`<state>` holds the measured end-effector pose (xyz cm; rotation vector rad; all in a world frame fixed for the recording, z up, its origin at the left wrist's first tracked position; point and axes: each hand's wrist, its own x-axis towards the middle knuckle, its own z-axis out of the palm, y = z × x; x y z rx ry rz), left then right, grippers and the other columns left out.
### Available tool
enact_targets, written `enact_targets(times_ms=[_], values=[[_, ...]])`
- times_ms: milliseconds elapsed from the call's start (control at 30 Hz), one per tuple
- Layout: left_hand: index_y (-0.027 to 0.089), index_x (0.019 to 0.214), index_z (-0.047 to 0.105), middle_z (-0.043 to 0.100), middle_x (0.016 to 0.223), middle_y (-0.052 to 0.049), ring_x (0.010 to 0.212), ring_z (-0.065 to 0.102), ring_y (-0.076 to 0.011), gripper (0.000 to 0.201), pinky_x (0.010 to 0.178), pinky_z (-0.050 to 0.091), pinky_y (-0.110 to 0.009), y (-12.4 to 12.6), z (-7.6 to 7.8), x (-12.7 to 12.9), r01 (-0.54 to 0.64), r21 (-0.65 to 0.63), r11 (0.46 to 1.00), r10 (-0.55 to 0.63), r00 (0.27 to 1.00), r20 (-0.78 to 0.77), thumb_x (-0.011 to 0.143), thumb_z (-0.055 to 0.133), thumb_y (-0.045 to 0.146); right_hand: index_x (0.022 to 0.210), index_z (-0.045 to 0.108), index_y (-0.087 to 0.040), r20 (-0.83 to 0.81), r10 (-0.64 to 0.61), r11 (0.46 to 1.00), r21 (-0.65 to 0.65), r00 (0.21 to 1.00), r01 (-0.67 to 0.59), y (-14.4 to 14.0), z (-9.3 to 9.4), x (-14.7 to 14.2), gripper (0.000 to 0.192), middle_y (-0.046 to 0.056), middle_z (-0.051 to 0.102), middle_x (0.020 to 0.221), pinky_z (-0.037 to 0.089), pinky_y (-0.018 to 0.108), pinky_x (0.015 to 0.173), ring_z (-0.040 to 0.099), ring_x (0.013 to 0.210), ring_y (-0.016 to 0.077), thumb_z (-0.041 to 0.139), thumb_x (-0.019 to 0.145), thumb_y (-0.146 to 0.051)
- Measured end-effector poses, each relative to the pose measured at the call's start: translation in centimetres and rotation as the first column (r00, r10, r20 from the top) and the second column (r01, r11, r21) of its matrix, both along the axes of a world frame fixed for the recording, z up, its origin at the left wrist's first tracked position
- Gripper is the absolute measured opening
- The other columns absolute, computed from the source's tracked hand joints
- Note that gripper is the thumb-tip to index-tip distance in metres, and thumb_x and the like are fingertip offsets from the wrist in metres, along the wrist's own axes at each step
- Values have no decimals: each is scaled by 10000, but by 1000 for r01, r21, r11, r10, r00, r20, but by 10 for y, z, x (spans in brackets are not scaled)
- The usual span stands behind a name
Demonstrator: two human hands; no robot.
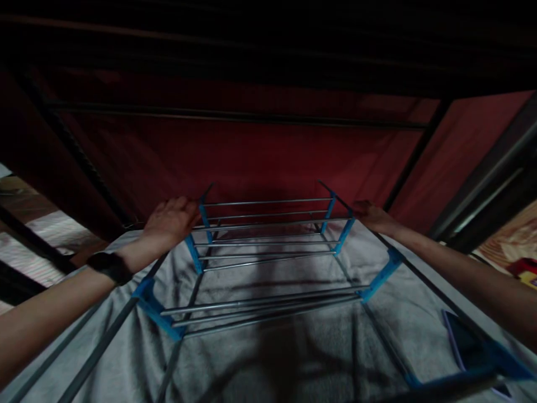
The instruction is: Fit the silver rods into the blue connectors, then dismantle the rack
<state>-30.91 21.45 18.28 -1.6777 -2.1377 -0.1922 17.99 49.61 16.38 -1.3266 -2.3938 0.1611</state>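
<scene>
Grey cloth [293, 347] spreads under your metal rack [268, 252], which stands against the red fabric wall [251, 157]. Your left hand [172, 219] and right hand [371, 215] each clasp its far top corners.

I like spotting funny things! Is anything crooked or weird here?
A little. The metal rack with blue brackets lies tipped on its side on the grey blanket, gripped at both ends by the left hand and right hand. The blanket is wrinkled. Nothing looks broken or spilled.
</scene>
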Motion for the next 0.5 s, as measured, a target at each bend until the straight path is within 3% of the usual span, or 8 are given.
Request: enact_targets(times_ms=[100, 167, 233, 300, 367, 433, 500], values=[[227, 1252, 646, 643, 1256, -107, 1144, 608, -305, 440, 988, 460, -394, 10, -9, 62, 300, -51, 953, -292, 948, 128, 975, 365, 423, 1117, 709, -169, -109, -5, 982, -188, 994, -15, 7, -22, 20, 334, 127, 733, 1115, 542, 403, 970, 667, 1092, 268, 486, 898, -289], [216, 1231, 658, 664, 1234, -122, 1080, 643, -295, 384, 941, 484, -386, 18, -31, 113, 437, -170, 883, -408, 895, 182, 958, 426, 354, 1118, 706, -183, -243, 20, 951, -294, 970, -94, 12, -36, 26, 338, 129, 729, 1136, 568, 379, 915, 685, 1050, 253, 498, 889, -318], [182, 1176, 676, 693, 1147, -145, 1057, 652, -288, 339, 957, 473, -399, 30, -63, 161, 527, -278, 803, -501, 850, 165, 901, 478, 203, 1113, 703, -168, -364, -26, 911, -392, 931, -128, 20, -48, 28, 344, 164, 716, 1155, 575, 380, 884, 693, 1018, 257, 520, 862, -316], [129, 1251, 632, 647, 1268, -188, 1179, 601, -314, 437, 1041, 420, -458, 48, -97, 201, 547, -293, 784, -541, 834, 108, 837, 494, 104, 1104, 704, -162, -435, -50, 891, -425, 899, -157, 29, -56, 30, 354, 188, 713, 1139, 577, 370, 855, 692, 1003, 264, 546, 834, -326], [91, 1346, 558, 583, 1378, -208, 1267, 547, -317, 509, 1079, 395, -465, 73, -126, 229, 561, -293, 774, -557, 824, 106, 842, 492, 122, 1095, 709, -170, -491, -23, 885, -415, 871, -210, 37, -60, 31, 374, 188, 718, 1105, 582, 354, 810, 688, 988, 269, 577, 809, -371], [55, 1389, 514, 519, 1449, -230, 1341, 484, -331, 534, 1115, 364, -478, 102, -145, 248, 515, -265, 815, -511, 855, 90, 864, 480, 143, 1074, 713, -179, -518, 28, 881, -392, 855, -267, 42, -61, 31, 399, 156, 730, 1049, 586, 338, 768, 685, 953, 263, 609, 777, -425], [67, 1418, 490, 492, 1484, -208, 1375, 452, -317, 534, 1144, 339, -471, 131, -155, 259, 463, -223, 858, -460, 885, 69, 891, 444, 137, 1026, 716, -182, -507, 60, 877, -384, 860, -288, 43, -59, 30, 400, 119, 737, 967, 583, 318, 730, 680, 895, 248, 645, 737, -449]])
